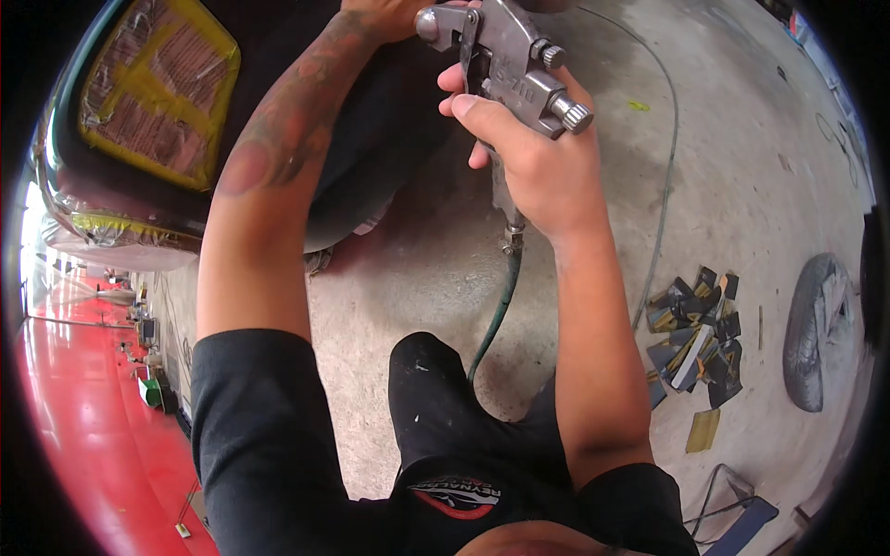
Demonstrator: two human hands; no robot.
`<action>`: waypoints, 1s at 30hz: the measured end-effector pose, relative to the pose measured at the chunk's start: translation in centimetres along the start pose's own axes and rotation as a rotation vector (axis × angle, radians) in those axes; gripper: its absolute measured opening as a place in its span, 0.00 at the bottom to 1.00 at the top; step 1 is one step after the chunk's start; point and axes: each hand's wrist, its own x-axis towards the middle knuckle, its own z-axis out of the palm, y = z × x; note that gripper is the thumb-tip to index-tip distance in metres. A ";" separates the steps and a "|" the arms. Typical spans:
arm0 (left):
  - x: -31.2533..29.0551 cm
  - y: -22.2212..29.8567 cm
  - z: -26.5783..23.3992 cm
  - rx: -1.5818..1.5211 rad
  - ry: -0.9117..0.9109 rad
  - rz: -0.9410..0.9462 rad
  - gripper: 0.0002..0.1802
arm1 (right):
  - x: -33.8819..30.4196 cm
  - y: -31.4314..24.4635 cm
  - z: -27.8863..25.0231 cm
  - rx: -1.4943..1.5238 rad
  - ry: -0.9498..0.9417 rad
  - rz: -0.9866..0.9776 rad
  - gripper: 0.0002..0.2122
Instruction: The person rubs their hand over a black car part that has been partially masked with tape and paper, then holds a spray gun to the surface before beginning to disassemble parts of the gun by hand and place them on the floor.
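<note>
My right hand [538, 157] is wrapped round the handle of a grey metal spray gun [519, 83], thumb on its near side and fingertips showing beyond the handle. The gun has two knurled knobs toward its right end and a rounded metal end at the left. From the bottom of its handle a dark green air hose [503, 310] runs down between my legs. At the top edge, my left hand [389, 13] reaches close to the gun's rounded end. The frame cuts that hand off, so its fingers and whatever they touch are hidden.
A dark car body [269, 56] stands left, its window [162, 88] masked with film and yellow tape. On the concrete floor lie a heap of used sandpaper pieces [695, 334], a thin hose [669, 176] and a dark tyre-shaped object [816, 334]. A red floor area [102, 408] spreads at far left.
</note>
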 end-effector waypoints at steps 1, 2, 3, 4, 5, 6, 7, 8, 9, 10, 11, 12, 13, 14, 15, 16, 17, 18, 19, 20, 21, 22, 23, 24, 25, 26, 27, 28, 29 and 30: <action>0.9 0.1 0.3 -0.001 -0.001 -0.002 0.47 | 0.0 -0.1 -0.1 -0.001 -0.002 0.002 0.16; 1.8 0.4 0.6 -0.110 -0.101 0.080 0.48 | -0.1 -0.1 -0.2 0.005 -0.006 -0.003 0.15; 2.4 0.7 0.7 -0.218 -0.199 0.160 0.50 | 0.0 -0.2 -0.2 0.009 -0.008 -0.010 0.13; 2.1 1.6 0.9 -0.217 -0.200 0.155 0.50 | 0.0 -0.1 -0.2 0.009 -0.017 -0.008 0.13; 0.9 3.4 1.1 -0.644 -0.178 0.124 0.46 | 0.0 -0.1 -0.2 0.013 -0.014 -0.007 0.13; -0.8 5.8 1.1 -1.072 -0.150 0.089 0.43 | 0.0 0.0 -0.2 0.016 -0.009 -0.006 0.13; -2.9 8.3 0.9 -1.500 -0.117 0.047 0.40 | 0.0 0.1 -0.2 0.018 -0.010 -0.002 0.13; -5.1 10.4 0.6 -1.712 -0.100 0.017 0.38 | 0.1 0.2 -0.1 0.003 -0.005 -0.016 0.13; -7.3 12.4 0.2 -1.923 -0.076 -0.010 0.36 | 0.1 0.2 -0.1 -0.020 0.013 -0.017 0.13; -10.2 14.7 -0.4 -1.652 -0.004 -0.094 0.31 | 0.0 0.2 -0.1 -0.006 -0.003 -0.030 0.13; -13.3 17.1 -1.3 -1.375 0.064 -0.170 0.27 | -0.1 0.2 -0.1 0.008 0.005 -0.006 0.13; -16.5 19.7 -2.4 -1.095 0.126 -0.239 0.23 | -0.1 0.1 0.0 0.022 0.011 0.020 0.12; -19.9 22.1 -3.5 -1.117 0.081 -0.343 0.24 | -0.1 0.1 0.2 0.028 0.001 0.020 0.12; -23.6 24.2 -4.7 -1.126 -0.006 -0.460 0.24 | -0.1 0.0 0.4 0.030 -0.011 0.023 0.12; -27.3 26.4 -6.0 -1.191 -0.131 -0.571 0.25 | -0.2 0.0 0.6 0.026 -0.021 0.024 0.12; -30.8 28.4 -7.3 -1.211 -0.346 -0.674 0.25 | -0.2 -0.1 0.8 0.020 -0.033 0.020 0.12; -34.2 30.4 -9.2 -1.181 -0.605 -0.778 0.27 | -0.3 -0.2 1.1 0.007 -0.055 0.036 0.16; -37.2 32.3 -11.1 -1.109 -0.810 -0.820 0.27 | -0.5 -0.2 1.4 0.010 -0.064 0.038 0.16; -39.5 34.0 -13.2 -1.139 -1.021 -0.944 0.31 | -0.7 -0.2 1.9 0.037 -0.085 0.024 0.18; -41.1 35.4 -15.0 -1.231 -1.003 -1.178 0.35 | -0.9 -0.1 2.3 0.064 -0.105 0.012 0.20; -42.2 36.2 -16.2 -1.216 -0.898 -1.202 0.36 | -1.1 0.0 2.6 0.058 -0.128 0.005 0.23; -42.6 36.7 -17.1 -1.207 -0.831 -1.199 0.36 | -1.2 0.2 3.1 0.062 -0.132 0.008 0.23; -42.6 37.3 -18.5 -1.118 -0.848 -1.096 0.36 | -1.5 0.4 3.7 0.075 -0.164 -0.019 0.23; -42.2 37.6 -19.8 -1.023 -0.832 -0.981 0.36 | -1.7 0.6 4.2 0.072 -0.175 -0.013 0.23; -41.7 37.6 -20.9 -0.984 -0.768 -0.877 0.33 | -2.0 0.6 4.4 0.105 -0.215 0.089 0.26; -41.2 37.3 -21.7 -0.986 -0.798 -0.900 0.33 | -2.3 0.8 4.8 0.116 -0.228 0.083 0.26; -40.6 37.0 -22.4 -1.105 -0.761 -0.703 0.31 | -2.7 1.0 5.3 0.100 -0.260 0.055 0.26; -40.1 36.7 -22.9 -1.213 -0.719 -0.502 0.29 | -3.0 1.2 5.8 0.073 -0.290 0.040 0.26; -39.4 36.5 -23.1 -1.328 -0.614 -0.428 0.25 | -3.2 1.3 6.2 0.071 -0.312 0.014 0.26; -38.8 36.1 -23.1 -1.326 -0.604 -0.444 0.25 | -3.5 1.5 6.5 0.081 -0.324 -0.007 0.26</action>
